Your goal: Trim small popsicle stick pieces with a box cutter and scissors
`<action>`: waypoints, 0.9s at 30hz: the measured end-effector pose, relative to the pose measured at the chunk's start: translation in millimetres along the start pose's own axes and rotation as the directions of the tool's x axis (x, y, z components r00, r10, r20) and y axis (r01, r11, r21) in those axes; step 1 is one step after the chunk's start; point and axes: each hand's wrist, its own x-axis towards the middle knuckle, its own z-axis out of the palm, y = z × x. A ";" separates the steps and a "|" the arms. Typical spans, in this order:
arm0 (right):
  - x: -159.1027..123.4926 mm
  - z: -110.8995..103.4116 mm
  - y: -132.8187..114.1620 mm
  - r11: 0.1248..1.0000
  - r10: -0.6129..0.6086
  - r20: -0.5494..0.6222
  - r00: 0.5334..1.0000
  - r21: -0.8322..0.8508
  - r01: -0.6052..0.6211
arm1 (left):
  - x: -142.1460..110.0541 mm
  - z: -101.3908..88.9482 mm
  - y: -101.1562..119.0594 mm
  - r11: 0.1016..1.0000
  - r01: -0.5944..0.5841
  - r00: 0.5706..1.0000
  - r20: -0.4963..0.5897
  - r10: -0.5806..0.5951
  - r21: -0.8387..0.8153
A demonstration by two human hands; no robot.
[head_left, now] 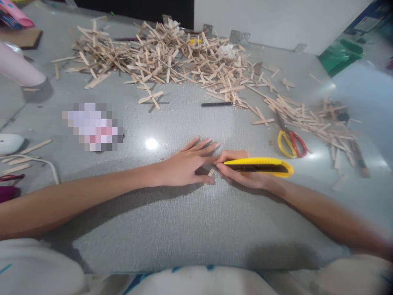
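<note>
Left edge of the grey textured table (pixel 172 229): pinkish cylinder (pixel 21 67) and white rounded item (pixel 10 143) both cut off by the frame, white cable (pixel 53 164) just below the latter. Next in, one item is pixelated out (pixel 92 127), can't ID it. Stick pile (pixel 153 53) runs along the back, flat pale wood, too tangled to count.

Left hand (pixel 187 166) is near mid-table, palm down, fingers spread, not closed around anything; thumb and forefinger sit at a small wooden stick (pixel 211 173). Stick is pale, flat, dark marks on its face, lying between the two hands. Partly covered by fingers, so full length unknown.

Right hand (pixel 235 168) is closed on a yellow cutter (pixel 260 161), dark strip along its side, butt end to the right. Blade can't be made out; can't tell if it touches the stick.

Further right: white panel (pixel 270 24) behind, scissors (pixel 287 130) with one yellow and one red loop, blades partly lost in sticks. Far right is blurry; green container (pixel 340 57) beyond the table.
</note>
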 end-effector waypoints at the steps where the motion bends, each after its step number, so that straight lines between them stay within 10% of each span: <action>1: -0.1 1.2 0.3 0.999 -0.032 -0.017 0.999 -0.023 0.032 | 0.0 -0.7 0.5 1.000 -0.001 1.000 0.006 0.001 0.001; 11: 0.3 8.7 1.5 0.989 -0.136 -0.059 0.989 -0.071 0.132 | -1.7 -8.4 9.2 0.997 0.055 0.998 0.036 -0.057 0.053; 21: -5.4 2.0 -0.8 1.000 0.029 0.000 1.000 -0.001 -0.029 | -2.3 -8.8 8.4 0.997 0.073 0.997 0.026 -0.074 0.015; 27: -6.8 1.2 -2.1 0.999 0.041 -0.231 0.972 -0.015 -0.046 | -4.5 -8.6 12.7 0.999 0.045 0.993 -0.108 -0.045 -0.004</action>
